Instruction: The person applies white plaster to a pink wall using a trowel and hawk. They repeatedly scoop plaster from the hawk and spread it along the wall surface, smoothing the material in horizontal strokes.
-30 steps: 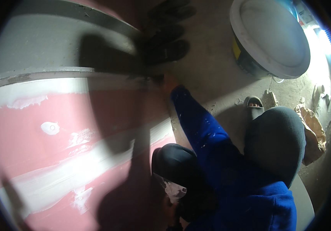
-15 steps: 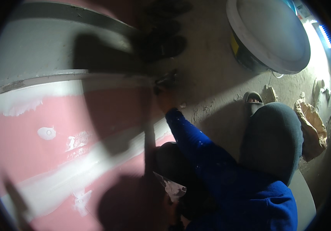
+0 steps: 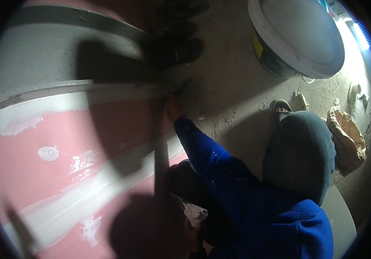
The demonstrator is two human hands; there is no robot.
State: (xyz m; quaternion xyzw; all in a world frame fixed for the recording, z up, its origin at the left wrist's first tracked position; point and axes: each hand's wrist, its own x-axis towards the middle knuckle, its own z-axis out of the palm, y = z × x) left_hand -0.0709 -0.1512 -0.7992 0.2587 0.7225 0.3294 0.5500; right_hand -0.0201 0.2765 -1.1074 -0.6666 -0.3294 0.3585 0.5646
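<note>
My right arm, in a blue sleeve, reaches forward along the pink board wall (image 3: 120,114). My right hand (image 3: 174,108) is in shadow beside the wall's pale edge strip and is closed around a dark hand tool (image 3: 180,90); its exact kind is lost in the dark. Low in the view, my left hand (image 3: 192,233) is closed on a putty knife (image 3: 195,213) with whitish compound on its blade. The handle is mostly hidden by the fingers and shadow. White filler bands and patches cover parts of the board.
A large lidded bucket (image 3: 300,36) stands at the far right. A crumpled paper bag (image 3: 344,140) lies beside my right knee (image 3: 300,151). Dark footwear (image 3: 179,54) rests ahead on the rough floor. A grey panel (image 3: 47,54) lies beyond the edge strip; a bright lamp (image 3: 361,36) shines at right.
My right hand has moved a little left, closer to the edge strip, and its tool shows less. The whole view has shifted slightly. My left hand stays nearly where it was.
</note>
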